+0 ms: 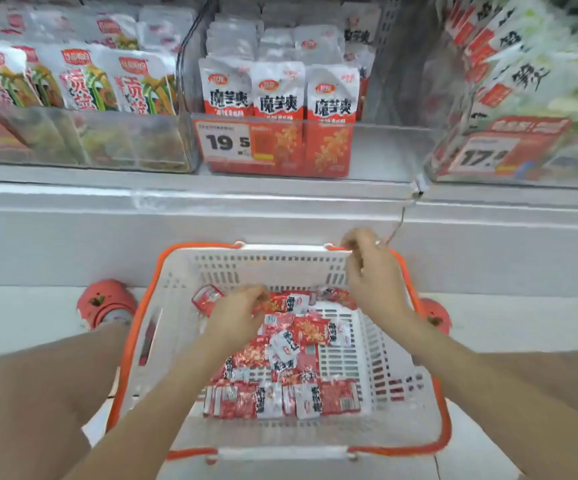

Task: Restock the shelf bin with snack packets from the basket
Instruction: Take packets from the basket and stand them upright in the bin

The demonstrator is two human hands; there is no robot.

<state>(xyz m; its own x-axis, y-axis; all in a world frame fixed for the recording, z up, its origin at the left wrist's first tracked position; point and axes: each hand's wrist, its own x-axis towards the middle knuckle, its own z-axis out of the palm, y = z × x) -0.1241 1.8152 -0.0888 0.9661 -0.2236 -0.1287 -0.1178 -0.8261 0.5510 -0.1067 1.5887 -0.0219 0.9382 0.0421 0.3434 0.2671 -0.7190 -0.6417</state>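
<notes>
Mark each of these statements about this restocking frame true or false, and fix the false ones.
1. The basket is white with an orange rim. True.
2. The basket holds no packets. False: many small red and white snack packets lie in it.
3. The left hand is down inside the basket over the packets. True.
4. The right hand is reaching into the shelf bin. False: it is near the basket's far right corner, below the shelf.
5. The middle shelf bin shows a price tag reading 19.5. True.
6. The middle bin is packed full across. False: its right part stands open, with no packets at the front.
</notes>
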